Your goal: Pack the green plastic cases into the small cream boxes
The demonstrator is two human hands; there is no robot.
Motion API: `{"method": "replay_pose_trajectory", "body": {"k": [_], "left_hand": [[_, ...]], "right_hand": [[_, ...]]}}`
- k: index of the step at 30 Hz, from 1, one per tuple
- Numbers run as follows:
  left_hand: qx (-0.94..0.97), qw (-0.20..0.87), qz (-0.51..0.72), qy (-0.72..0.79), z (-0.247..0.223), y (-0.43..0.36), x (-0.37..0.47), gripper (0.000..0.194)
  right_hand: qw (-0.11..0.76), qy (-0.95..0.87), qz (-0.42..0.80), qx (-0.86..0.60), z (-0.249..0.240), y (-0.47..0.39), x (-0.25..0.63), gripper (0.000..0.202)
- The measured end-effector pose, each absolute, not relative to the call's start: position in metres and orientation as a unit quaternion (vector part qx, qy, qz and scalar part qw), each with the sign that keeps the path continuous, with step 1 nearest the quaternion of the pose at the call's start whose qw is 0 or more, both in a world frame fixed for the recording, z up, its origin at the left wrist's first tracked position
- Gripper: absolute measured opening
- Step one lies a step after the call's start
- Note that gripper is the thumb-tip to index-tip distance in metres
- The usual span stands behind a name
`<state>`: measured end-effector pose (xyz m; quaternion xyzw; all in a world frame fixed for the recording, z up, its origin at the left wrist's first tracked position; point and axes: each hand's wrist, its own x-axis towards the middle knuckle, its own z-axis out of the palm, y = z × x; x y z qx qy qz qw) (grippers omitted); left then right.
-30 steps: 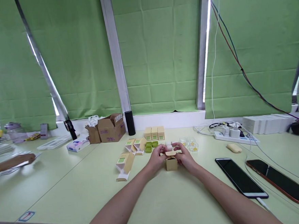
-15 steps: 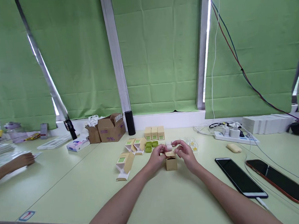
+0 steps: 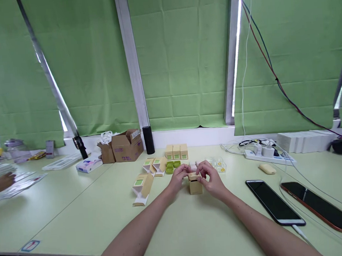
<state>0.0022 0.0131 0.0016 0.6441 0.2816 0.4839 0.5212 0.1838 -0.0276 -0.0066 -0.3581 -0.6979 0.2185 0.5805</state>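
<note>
A small kraft box (image 3: pixel 196 187) stands upright on the table, its top flap partly raised. My left hand (image 3: pixel 179 178) holds the box's upper left edge. My right hand (image 3: pixel 211 178) has its fingers closed on the flap at the upper right. Behind the fingers, small whitish pieces (image 3: pixel 193 167) are partly hidden. Left of my hands are green square containers (image 3: pixel 169 168) and opened kraft boxes (image 3: pixel 142 186) lying on their sides. Three closed kraft boxes (image 3: pixel 176 152) stand in a row behind. Clear round containers (image 3: pixel 220 164) lie beyond my right hand.
Two phones (image 3: pixel 274 202) with cables lie at the right, near a beige oval case (image 3: pixel 267 169) and a power strip (image 3: pixel 269 158). A cardboard box (image 3: pixel 127 146) and black cylinder (image 3: pixel 149 140) stand at the back. Another person's hand (image 3: pixel 5 181) is at far left.
My right hand has moved left and inward onto the box's flap, which sits lower over the opening. The other person's hand has shifted left, off the papers.
</note>
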Motion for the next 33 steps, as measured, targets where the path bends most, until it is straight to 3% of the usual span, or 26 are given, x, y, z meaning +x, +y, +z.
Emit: {"method": "replay_pose_trajectory", "body": {"k": [12,22,33], "left_hand": [[0.672,0.507,0.473,0.259,0.001,0.006,0.004,0.033],[0.686,0.500,0.464,0.253,-0.004,0.010,0.003,0.031],[0.695,0.492,0.454,0.262,-0.001,0.004,0.002,0.031]], "right_hand": [[0.570,-0.702,0.234,-0.357,-0.006,-0.029,0.183,0.010],[0.583,-0.683,0.256,-0.358,-0.007,-0.025,0.183,0.023],[0.568,-0.675,0.275,-0.383,-0.022,-0.015,0.183,0.020]]}}
